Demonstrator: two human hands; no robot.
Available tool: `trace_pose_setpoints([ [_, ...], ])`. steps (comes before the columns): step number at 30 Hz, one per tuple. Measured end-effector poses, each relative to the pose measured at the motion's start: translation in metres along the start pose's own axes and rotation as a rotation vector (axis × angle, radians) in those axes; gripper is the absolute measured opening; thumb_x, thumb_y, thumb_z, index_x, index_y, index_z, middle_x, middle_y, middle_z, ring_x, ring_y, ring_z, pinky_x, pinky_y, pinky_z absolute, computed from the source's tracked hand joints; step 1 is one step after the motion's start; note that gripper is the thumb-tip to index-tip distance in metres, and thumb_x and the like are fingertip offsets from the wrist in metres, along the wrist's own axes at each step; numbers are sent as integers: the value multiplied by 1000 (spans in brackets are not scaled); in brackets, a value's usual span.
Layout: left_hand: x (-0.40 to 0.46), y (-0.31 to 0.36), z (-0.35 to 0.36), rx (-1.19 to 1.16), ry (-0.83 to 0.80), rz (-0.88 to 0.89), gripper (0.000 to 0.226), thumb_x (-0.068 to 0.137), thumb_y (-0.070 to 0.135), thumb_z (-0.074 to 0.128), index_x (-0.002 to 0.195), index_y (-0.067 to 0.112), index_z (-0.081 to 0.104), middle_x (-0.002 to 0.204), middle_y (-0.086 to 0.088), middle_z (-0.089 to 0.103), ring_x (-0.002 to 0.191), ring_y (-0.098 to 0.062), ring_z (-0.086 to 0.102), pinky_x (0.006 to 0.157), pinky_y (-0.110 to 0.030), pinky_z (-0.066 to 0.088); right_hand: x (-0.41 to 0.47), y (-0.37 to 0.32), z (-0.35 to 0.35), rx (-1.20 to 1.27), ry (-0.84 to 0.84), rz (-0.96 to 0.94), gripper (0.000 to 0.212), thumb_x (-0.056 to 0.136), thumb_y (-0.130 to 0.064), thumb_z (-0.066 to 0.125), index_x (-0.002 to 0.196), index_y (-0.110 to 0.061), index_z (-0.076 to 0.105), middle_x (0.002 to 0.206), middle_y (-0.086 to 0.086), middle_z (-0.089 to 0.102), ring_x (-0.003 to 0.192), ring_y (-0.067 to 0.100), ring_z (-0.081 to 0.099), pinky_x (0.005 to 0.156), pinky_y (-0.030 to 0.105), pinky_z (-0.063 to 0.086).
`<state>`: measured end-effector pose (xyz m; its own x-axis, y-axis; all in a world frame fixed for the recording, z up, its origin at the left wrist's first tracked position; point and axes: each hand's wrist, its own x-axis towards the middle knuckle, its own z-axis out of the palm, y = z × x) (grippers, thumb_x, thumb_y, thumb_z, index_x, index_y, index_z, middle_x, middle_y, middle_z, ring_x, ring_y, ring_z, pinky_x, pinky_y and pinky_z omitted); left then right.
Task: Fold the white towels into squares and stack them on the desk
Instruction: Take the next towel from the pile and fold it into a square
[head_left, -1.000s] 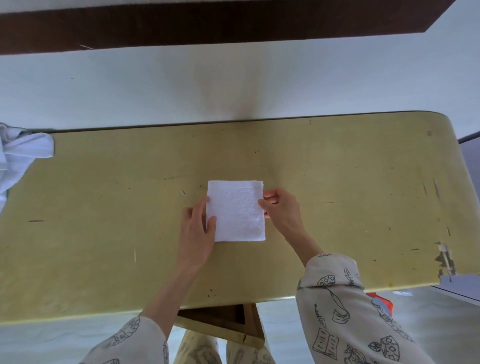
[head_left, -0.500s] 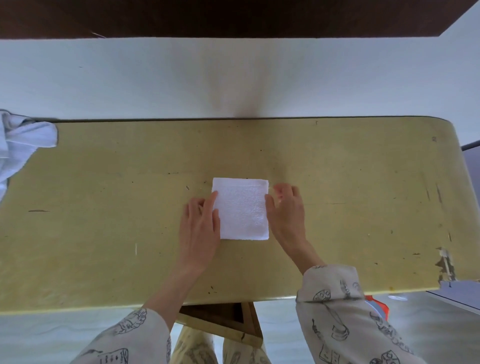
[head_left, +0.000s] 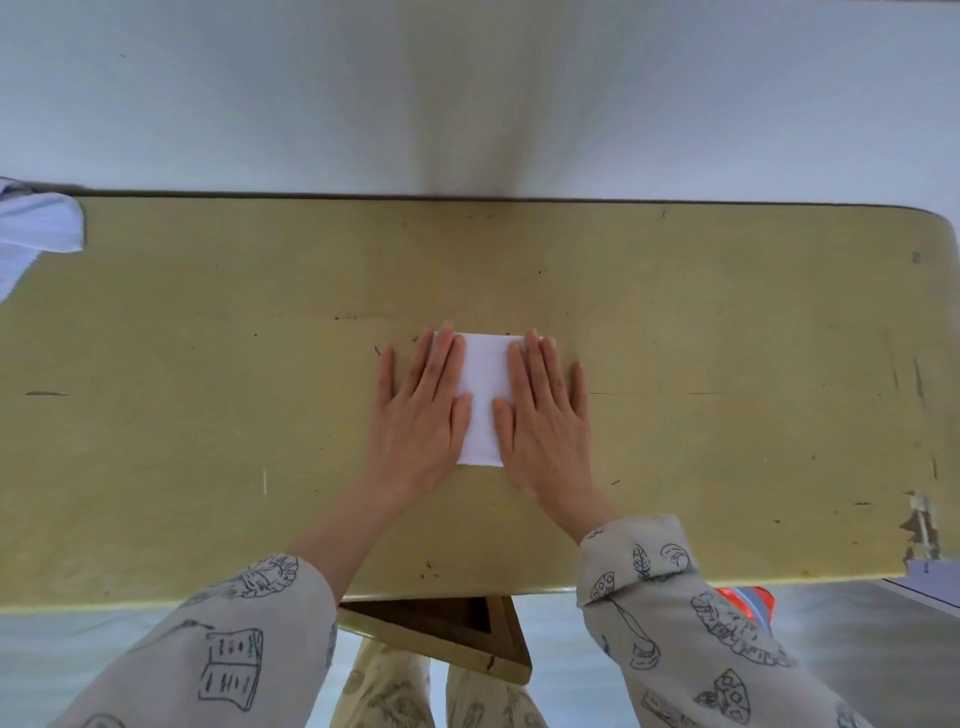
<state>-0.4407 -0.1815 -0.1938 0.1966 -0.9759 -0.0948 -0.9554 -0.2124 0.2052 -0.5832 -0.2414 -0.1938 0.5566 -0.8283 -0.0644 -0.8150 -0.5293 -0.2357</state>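
A small white towel (head_left: 485, 400), folded into a square, lies flat in the middle of the yellow desk (head_left: 208, 395). My left hand (head_left: 423, 415) rests palm down on its left part, fingers straight and spread. My right hand (head_left: 545, 415) lies flat on its right part the same way. Only a strip of towel shows between the two hands. Neither hand grips anything. More white cloth (head_left: 36, 234) lies bunched at the desk's far left edge, partly out of frame.
A white wall rises right behind the desk's far edge. The desk's right front edge has chipped paint (head_left: 922, 530). Below the front edge I see a wooden stool corner (head_left: 467, 639), my knees, and a red and blue object (head_left: 748, 605) on the floor.
Both hands have moved from the towel's sides onto its top and now press flat on it. The camera has tilted down, so the desk sits lower in view.
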Motion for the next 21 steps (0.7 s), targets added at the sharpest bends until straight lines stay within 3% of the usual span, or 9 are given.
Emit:
trace_pose_setpoints([
  [9,-6,-11,-9,61,-48,29,59,93,40,25,143,7,24,150,-6,33,136,-25,34,110,-47,12,1,5,-6,-36,-65,-47,58,96,-38,22,146,-7,19,154,9,21,142,18,8,113,46,7],
  [13,-14,-15,-19,97,-22,92,51,91,24,31,139,6,32,148,-9,35,134,-25,38,111,-51,26,3,6,-19,-146,-77,-88,61,94,-38,23,145,-6,17,152,11,28,142,19,15,111,50,7],
  [16,-35,-10,-26,50,-2,133,47,87,10,42,134,7,44,146,-9,38,135,-23,36,109,-49,31,-8,1,-31,-167,-75,-150,59,91,-35,24,143,-7,24,152,11,27,141,25,20,112,52,14],
  [19,-67,0,-22,-26,-47,154,46,91,24,34,134,11,44,146,-6,39,136,-17,32,108,-46,32,-31,-8,-32,-138,-121,-221,56,89,-33,27,137,-5,40,146,13,39,135,27,38,109,47,34],
  [21,-88,6,-20,-61,-87,128,51,91,31,34,137,11,38,148,-6,36,137,-16,26,108,-44,28,-50,-10,-27,-106,-180,-249,55,90,-33,29,137,-5,36,144,13,42,132,27,42,108,45,31],
])
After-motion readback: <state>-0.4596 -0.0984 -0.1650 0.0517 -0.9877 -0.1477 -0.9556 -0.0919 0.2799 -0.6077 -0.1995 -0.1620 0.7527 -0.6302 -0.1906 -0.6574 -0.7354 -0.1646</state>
